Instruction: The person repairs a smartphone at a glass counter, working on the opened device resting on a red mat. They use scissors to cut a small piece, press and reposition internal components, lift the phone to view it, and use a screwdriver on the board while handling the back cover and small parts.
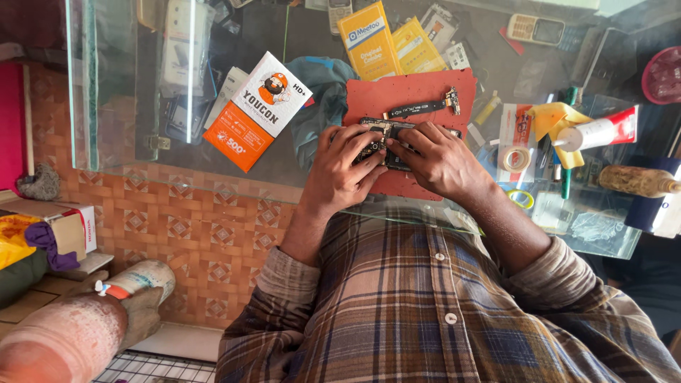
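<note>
Both hands gripping the opened phone (386,142) on the red mat (418,92) near the worktop's near edge, long axis left-right: left hand (345,170) holds its left end, right hand (436,159) its right.

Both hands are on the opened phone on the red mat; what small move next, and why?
Probably lift the right hand toward the loose black flex cable lying just beyond on the red work mat, while the left hand steadies the opened dark phone body, since both hands cover it.
</note>
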Available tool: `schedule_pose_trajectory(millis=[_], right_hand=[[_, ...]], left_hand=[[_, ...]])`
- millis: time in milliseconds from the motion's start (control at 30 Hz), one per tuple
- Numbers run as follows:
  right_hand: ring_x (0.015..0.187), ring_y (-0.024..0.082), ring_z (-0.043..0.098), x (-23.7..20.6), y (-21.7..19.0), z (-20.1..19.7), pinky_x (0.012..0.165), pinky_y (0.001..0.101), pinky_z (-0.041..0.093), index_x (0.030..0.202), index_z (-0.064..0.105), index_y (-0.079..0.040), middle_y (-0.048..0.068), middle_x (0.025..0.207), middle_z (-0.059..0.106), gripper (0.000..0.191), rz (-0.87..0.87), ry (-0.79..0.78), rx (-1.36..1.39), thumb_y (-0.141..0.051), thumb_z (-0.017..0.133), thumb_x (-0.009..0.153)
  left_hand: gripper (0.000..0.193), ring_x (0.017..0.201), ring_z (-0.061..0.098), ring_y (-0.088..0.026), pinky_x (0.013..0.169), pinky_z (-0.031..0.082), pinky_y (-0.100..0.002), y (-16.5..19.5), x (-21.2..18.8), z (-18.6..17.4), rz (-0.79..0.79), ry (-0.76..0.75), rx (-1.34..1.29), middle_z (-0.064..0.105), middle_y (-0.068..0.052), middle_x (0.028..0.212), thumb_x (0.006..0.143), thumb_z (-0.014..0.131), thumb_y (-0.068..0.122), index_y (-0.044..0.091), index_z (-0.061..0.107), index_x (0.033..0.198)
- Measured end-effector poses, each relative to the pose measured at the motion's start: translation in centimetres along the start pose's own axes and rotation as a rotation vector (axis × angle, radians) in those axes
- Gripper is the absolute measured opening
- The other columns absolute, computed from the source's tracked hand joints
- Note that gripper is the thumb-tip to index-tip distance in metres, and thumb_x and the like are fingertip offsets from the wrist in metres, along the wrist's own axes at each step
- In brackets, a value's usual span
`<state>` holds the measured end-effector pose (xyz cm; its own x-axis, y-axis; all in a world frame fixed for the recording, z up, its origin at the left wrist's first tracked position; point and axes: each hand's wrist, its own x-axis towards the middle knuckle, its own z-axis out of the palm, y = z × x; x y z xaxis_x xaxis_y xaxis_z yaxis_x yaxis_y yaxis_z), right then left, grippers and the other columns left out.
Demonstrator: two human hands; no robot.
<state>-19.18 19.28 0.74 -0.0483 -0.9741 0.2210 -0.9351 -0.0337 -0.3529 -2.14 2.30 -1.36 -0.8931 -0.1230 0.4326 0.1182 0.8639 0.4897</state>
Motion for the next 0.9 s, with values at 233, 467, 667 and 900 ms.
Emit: schedule_pose_trajectory(millis=[233, 467, 667, 900], right_hand=[[0.11, 0.031, 0.064, -0.3, 1.9, -1.7, 0.098, 0.0431, 0.053, 0.126, 0.07, -0.004, 0.01, 0.126, 0.065, 0.043, 0.148, 0.158, 0.061, 0.003, 0.07, 0.084], [0.119, 0.037, 0.056, -0.6, 4.9, -3.7, 0.103, 0.0481, 0.048, 0.123, 0.07, -0.002, 0.017, 0.125, 0.06, 0.04, 0.353, 0.142, 0.048, -0.001, 0.078, 0.084], [0.098, 0.029, 0.066, -2.6, 6.5, -3.3, 0.086, 0.0397, 0.053, 0.104, 0.065, 0.0, 0.015, 0.105, 0.067, 0.027, 0.535, 0.206, 0.247, -0.004, 0.083, 0.085], [0.096, 0.005, 0.066, -5.6, 6.4, -2.6, 0.084, 0.0209, 0.054, 0.118, 0.059, 0.003, 0.004, 0.104, 0.07, 0.023, 0.728, 0.534, 0.719, 0.002, 0.074, 0.1]], left_hand=[[0.061, 0.143, 0.048, -0.032, 0.121, 0.035, -0.05, -0.6, 0.2, 0.4, -0.105, -0.005, -0.057, 0.054, -0.011, 0.15, 0.085, 0.084, 0.04, 0.004, 0.066, 0.131], [0.078, 0.143, 0.048, -0.031, 0.12, 0.035, -0.05, -0.5, 0.5, 0.9, -0.141, -0.038, -0.036, 0.053, -0.013, 0.152, 0.086, 0.081, 0.046, 0.0, 0.055, 0.144], [0.094, 0.14, 0.048, -0.033, 0.117, 0.035, -0.05, 0.8, 1.7, 0.6, -0.17, -0.067, -0.05, 0.053, -0.018, 0.148, 0.084, 0.082, 0.049, -0.004, 0.043, 0.151], [0.103, 0.129, 0.049, -0.035, 0.109, 0.036, -0.051, 2.3, 4.8, -1.2, -0.16, -0.211, -0.003, 0.054, -0.017, 0.135, 0.07, 0.088, 0.046, -0.005, 0.043, 0.147]])
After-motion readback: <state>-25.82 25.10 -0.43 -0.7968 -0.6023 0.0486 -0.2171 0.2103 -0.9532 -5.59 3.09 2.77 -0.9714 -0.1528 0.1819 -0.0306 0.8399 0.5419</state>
